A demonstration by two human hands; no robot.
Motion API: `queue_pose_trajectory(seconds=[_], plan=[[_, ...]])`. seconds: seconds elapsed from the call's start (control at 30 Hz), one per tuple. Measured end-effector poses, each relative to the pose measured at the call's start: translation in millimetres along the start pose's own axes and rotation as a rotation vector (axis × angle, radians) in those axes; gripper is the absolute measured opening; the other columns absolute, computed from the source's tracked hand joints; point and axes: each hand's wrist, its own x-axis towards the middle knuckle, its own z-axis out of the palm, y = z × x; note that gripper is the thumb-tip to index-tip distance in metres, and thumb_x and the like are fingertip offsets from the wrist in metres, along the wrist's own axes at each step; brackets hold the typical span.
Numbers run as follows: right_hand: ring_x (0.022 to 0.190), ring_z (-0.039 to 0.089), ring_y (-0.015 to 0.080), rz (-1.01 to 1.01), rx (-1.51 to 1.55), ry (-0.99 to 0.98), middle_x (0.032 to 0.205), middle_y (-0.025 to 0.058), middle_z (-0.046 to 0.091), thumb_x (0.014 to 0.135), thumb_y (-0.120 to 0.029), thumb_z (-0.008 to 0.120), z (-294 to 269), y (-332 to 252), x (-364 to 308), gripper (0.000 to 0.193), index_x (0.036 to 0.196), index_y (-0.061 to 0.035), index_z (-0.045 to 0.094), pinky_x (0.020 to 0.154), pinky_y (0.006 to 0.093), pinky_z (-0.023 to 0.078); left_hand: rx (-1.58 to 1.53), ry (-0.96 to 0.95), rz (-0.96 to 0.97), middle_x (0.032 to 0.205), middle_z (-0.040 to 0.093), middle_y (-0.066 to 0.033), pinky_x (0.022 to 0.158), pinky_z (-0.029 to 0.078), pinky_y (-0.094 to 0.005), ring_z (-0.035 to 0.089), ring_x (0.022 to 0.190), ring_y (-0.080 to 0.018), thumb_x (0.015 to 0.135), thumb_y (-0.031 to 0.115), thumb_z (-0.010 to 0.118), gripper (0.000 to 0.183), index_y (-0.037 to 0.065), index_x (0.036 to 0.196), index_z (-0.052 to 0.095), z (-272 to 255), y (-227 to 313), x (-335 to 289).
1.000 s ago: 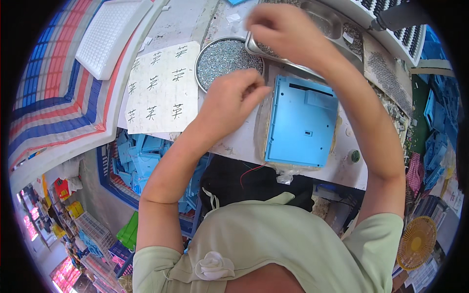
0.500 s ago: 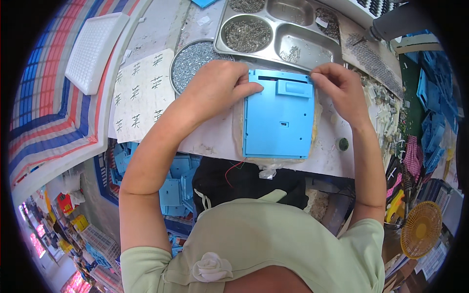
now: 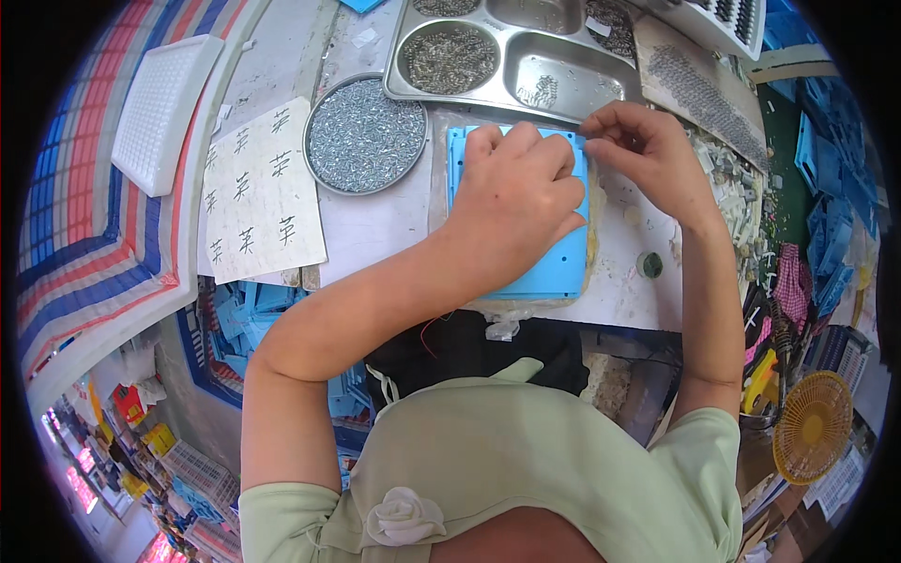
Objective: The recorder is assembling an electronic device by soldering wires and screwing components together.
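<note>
A flat blue plastic panel (image 3: 554, 272) lies on a padded, plastic-wrapped base (image 3: 593, 220) near the table's front edge. My left hand (image 3: 521, 202) is laid over the middle of the panel with its fingers curled down. Whatever is under those fingers is hidden, along with the panel's raised part and slot. At the panel's far right corner, my right hand (image 3: 657, 164) pinches the edge between thumb and forefinger, its other fingers bent. A red wire (image 3: 430, 336) hangs below the front edge, under my left forearm.
A round metal dish (image 3: 366, 136) of small silvery parts stands left of the panel. Behind it sits a steel compartment tray (image 3: 572, 70) with springs and pins. A marked paper sheet (image 3: 263, 192), white grid tray (image 3: 164, 113), small green round thing (image 3: 649, 265) and yellow basket (image 3: 813, 427) lie around.
My left hand has moved from the panel's far left corner rightward and nearer, onto its middle. My right hand stays by the far right corner. The view has shifted slightly.
</note>
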Motion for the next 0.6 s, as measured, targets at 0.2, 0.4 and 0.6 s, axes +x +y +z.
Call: queue_pose_trajectory(seconds=[0.2, 0.4, 0.6], plan=[[0.068, 0.048, 0.0031, 0.011, 0.004, 0.045, 0.075, -0.0042, 0.058, 0.087, -0.009, 0.075, -10.4, -3.8, -24.4, 0.019, 0.104, -0.0008, 0.072, 0.061, 0.0218, 0.04, 0.035, -0.012, -0.043, 0.102, 0.058, -0.0012, 0.092, 0.032, -0.0475, 0.053, 0.101, -0.0231, 0.071, 0.025, 0.086, 0.025, 0.016, 0.091, 0.072, -3.0, 3.9, -2.9], [0.069, 0.05, 0.0022, -0.022, -0.003, 0.118, 0.076, -0.0034, 0.061, 0.088, -0.008, 0.075, -14.4, -14.2, -34.7, 0.018, 0.104, -0.0008, 0.072, 0.061, 0.0208, 0.04, 0.055, 0.318, -0.189, 0.104, 0.065, -0.005, 0.094, 0.038, -0.0447, 0.057, 0.105, -0.0272, 0.067, 0.026, 0.088, 0.033, 0.013, 0.094, 0.074, -47.0, -51.0, -36.7], [0.069, 0.056, 0.0031, -0.071, -0.113, 0.087, 0.081, -0.001, 0.068, 0.088, -0.004, 0.076, -4.2, -36.4, -29.5, 0.015, 0.102, -0.0006, 0.073, 0.061, 0.021, 0.044, 0.438, 0.231, -0.493, 0.095, 0.068, -0.0049, 0.092, 0.039, -0.0438, 0.06, 0.1, -0.0267, 0.077, 0.028, 0.083, 0.022, 0.012, 0.091, 0.075, -91.1, -113.6, -81.1]])
